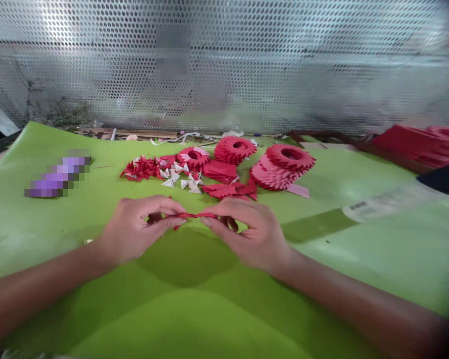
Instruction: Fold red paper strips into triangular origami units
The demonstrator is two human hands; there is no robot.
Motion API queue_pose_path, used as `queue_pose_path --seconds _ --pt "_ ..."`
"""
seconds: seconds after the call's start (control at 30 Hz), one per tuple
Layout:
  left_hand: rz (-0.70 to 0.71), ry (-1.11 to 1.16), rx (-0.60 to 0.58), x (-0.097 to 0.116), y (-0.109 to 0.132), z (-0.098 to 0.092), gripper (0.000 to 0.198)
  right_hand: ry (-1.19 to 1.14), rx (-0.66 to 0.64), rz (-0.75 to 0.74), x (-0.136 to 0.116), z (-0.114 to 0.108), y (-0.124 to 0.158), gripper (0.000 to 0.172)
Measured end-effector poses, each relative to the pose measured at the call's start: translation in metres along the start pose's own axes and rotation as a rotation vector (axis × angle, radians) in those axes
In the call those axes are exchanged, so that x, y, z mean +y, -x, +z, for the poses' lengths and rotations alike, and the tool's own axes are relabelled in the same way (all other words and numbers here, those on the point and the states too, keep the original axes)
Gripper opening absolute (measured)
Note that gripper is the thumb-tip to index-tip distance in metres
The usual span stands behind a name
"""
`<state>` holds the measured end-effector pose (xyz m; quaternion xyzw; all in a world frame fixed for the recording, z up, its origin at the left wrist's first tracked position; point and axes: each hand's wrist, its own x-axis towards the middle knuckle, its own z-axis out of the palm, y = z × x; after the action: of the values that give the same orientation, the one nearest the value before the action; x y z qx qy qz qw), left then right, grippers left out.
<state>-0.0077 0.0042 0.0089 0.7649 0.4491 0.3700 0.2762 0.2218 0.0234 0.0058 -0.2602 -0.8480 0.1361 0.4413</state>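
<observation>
Between my two hands is a narrow folded red paper piece (190, 216), held level above the green table covering. My left hand (138, 224) pinches its left end between thumb and fingers. The right end is pinched the same way by my right hand (249, 232). Just beyond lie red folded paper pieces (230, 190), a stack of red paper slips (220, 171) and scattered white folded triangles (187, 182). A heap of red folded triangles (142, 168) sits left of these. Further right stands a pink and red ring-shaped paper stack (282, 167).
Two more paper rings stand behind, a larger red one (234, 149) and a smaller one (192, 158). A blurred purple object (58, 177) lies at left. A clear bottle with a dark cap (443, 178) lies at right, near red paper stacks (407, 142). A perforated metal panel (247, 65) closes the back.
</observation>
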Motion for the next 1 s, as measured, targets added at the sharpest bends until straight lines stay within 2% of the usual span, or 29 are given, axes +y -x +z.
queue_pose_path --seconds 0.37,0.43,0.53,0.63,0.77,0.93,1.0 --pt "0.081 -0.068 0.001 -0.0058 0.003 0.0023 0.016 0.11 -0.025 -0.135 0.0069 0.0027 0.0032 0.014" --pt "0.09 -0.047 0.003 -0.0052 0.0031 0.0035 0.018 0.035 -0.031 -0.078 0.006 0.0046 0.0037 0.013" --pt "0.071 -0.016 0.007 -0.0027 0.0025 0.0051 0.021 -0.103 -0.085 0.128 0.0029 0.006 0.0029 0.012" --pt "0.004 0.014 0.039 -0.0001 0.0014 0.0046 0.023 -0.107 -0.155 0.253 0.0013 0.0052 0.0015 0.022" --pt "-0.01 0.02 0.076 0.0003 0.001 0.0031 0.021 -0.056 -0.184 0.278 0.0024 0.0056 0.0018 0.032" --pt "0.126 0.007 0.035 -0.0047 0.0008 0.0057 0.018 -0.062 -0.233 0.23 0.0038 0.0093 0.0052 0.029" --pt "0.126 -0.002 0.014 -0.0053 0.0 0.0072 0.019 -0.054 -0.247 0.207 0.0039 0.0097 0.0059 0.029"
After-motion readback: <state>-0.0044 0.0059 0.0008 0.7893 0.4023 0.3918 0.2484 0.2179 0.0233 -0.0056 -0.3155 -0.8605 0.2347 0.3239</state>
